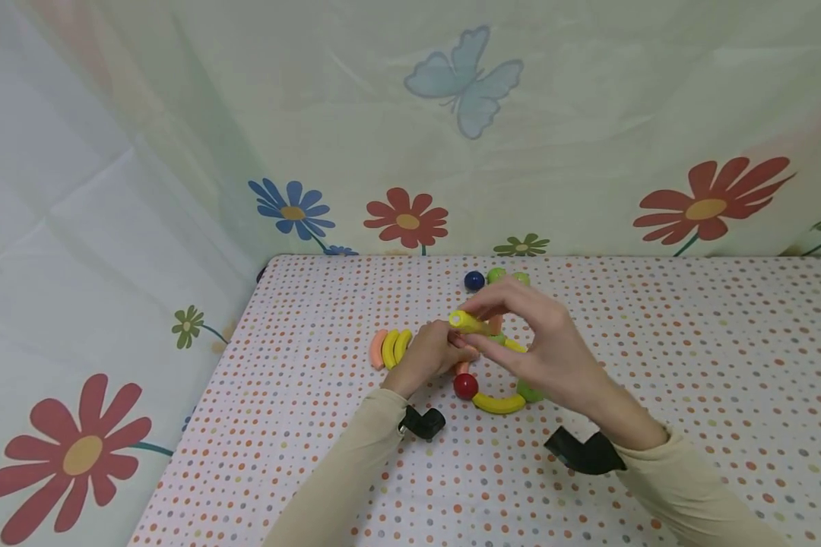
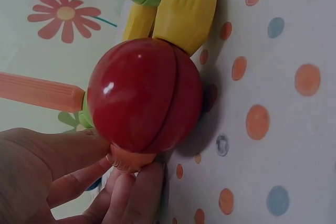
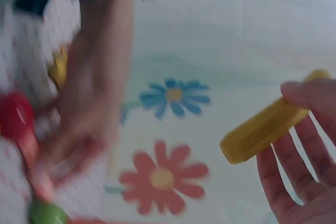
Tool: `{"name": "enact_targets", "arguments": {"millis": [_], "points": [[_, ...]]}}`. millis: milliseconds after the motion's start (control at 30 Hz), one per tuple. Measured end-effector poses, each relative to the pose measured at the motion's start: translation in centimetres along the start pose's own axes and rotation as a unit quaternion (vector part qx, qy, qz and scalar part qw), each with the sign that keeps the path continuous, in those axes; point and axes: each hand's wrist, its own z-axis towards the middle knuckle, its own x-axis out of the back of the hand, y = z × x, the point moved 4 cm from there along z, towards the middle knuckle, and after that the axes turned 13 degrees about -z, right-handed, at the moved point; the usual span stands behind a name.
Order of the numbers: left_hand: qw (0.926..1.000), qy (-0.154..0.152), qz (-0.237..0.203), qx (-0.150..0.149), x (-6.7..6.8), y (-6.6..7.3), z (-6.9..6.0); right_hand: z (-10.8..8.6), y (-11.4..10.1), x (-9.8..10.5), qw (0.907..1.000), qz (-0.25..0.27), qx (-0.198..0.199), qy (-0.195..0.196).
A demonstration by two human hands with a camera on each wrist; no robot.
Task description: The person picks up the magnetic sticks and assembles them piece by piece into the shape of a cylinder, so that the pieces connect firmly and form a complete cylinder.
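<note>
My left hand [image 1: 427, 355] pinches an orange piece [image 2: 131, 160], likely steadying the red ball [image 2: 144, 95]. My right hand [image 1: 547, 346] pinches a yellow piece [image 3: 265, 131].

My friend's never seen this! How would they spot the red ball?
Start at the dotted tablecloth and find the left hand. Just beside it, touching one end of a curved yellow piece, sits a shiny ball. It's the only red one, unlike the green balls and dark blue ball.

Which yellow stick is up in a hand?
The stick pinched in the right hand, in the air. The yellow pair by the left hand lies on the table; the front yellow stick touches the red ball.
</note>
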Motion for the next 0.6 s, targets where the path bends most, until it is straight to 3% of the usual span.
{"name": "enact_targets", "arguments": {"millis": [167, 233, 467, 600], "points": [[0.9917, -0.014, 0.067, -0.109, 0.0, 0.5, -0.4, -2.6, 0.3, -3.7, 0.9961, 0.046, -0.075, -0.004], [0.9882, -0.011, 0.089, -0.124, 0.0, 0.6, -0.4, -3.5, 0.7, -5.0, 0.9935, 0.052, -0.101, -0.009], [0.9971, -0.003, 0.077, 0.000, -0.1, -0.1, 0.5, -5.1, 1.9, -7.1, 0.9895, 0.037, -0.140, -0.001], [0.9960, 0.004, 0.081, 0.037, 0.0, 0.1, 0.8, -5.2, 2.2, -7.2, 0.9882, 0.035, -0.149, 0.002]]}}
